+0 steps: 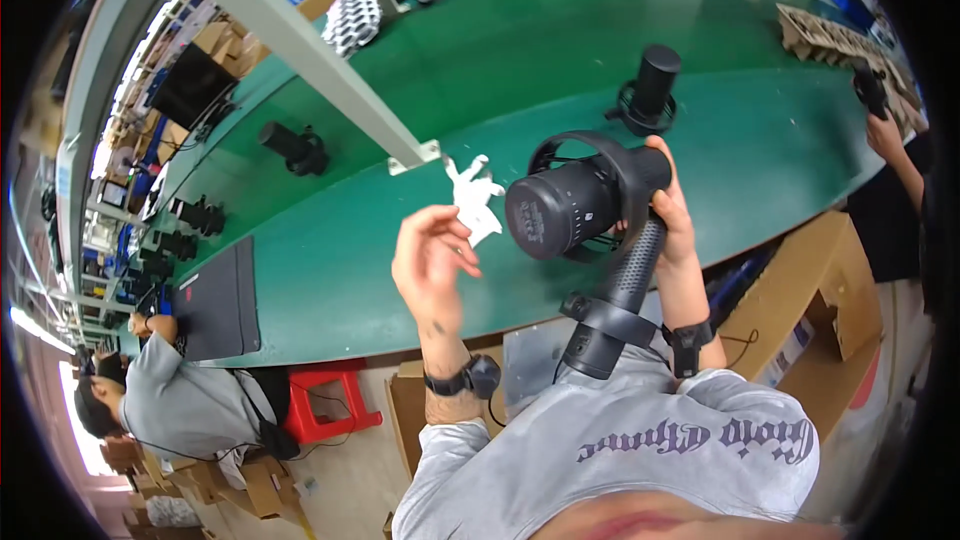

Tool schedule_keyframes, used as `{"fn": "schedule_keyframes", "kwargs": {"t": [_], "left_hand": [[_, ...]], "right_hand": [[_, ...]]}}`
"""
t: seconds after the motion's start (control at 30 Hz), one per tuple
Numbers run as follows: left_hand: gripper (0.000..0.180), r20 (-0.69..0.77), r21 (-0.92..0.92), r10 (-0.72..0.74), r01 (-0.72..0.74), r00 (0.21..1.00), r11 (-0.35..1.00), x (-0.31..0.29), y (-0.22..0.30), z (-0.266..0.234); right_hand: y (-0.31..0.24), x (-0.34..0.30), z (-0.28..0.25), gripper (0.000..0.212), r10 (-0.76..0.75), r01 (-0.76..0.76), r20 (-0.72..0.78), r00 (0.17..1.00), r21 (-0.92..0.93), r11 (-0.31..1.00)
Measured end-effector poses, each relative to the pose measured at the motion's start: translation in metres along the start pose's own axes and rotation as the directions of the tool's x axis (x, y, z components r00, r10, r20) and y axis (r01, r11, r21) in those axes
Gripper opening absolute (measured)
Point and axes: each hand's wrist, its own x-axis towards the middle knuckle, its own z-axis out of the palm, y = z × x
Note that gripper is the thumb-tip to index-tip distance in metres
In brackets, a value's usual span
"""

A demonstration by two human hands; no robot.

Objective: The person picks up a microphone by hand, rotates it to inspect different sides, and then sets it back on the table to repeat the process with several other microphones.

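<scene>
My right hand (676, 205) grips a black microphone (565, 208) in a round shock mount, with its flat end facing left above the green bench. Just below it, a second black cylinder with a perforated body (628, 285) and a ring clamp slants down toward my shirt; what supports it I cannot tell. To the left, my left hand (432, 255) is raised with loosely curled, apart fingers, slightly blurred and holding nothing. Beside its fingertips, a crumpled white glove-like piece (476, 198) lies on the bench.
Black microphones stand on the green bench (400, 285), one far right (650, 90), one left (293, 147). A metal post (300, 50) rises from it. Cardboard boxes (850, 290) flank me. A co-worker (200, 390) sits left near a red stool (330, 405); another person's hand (885, 135) is right.
</scene>
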Motion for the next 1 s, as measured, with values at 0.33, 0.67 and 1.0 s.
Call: {"fn": "schedule_keyframes", "kwargs": {"t": [0.33,0.67,1.0], "left_hand": [[0.079,0.244,0.465,0.316,-0.397,0.917,0.792,-0.052,0.042,0.067],[0.059,0.345,0.524,0.490,-0.597,0.801,0.607,-0.074,0.052,0.086],[0.044,0.544,0.514,0.562,-0.776,0.624,0.365,-0.080,0.057,0.090]], "right_hand": [[0.000,-0.019,-0.019,0.081,0.075,-0.077,0.043,0.996,0.058,0.995],[0.000,-0.019,-0.034,0.075,0.073,-0.136,0.215,0.974,0.292,0.947],[0.002,-0.018,-0.037,0.077,0.082,-0.193,0.285,0.955,0.390,0.900]]}}
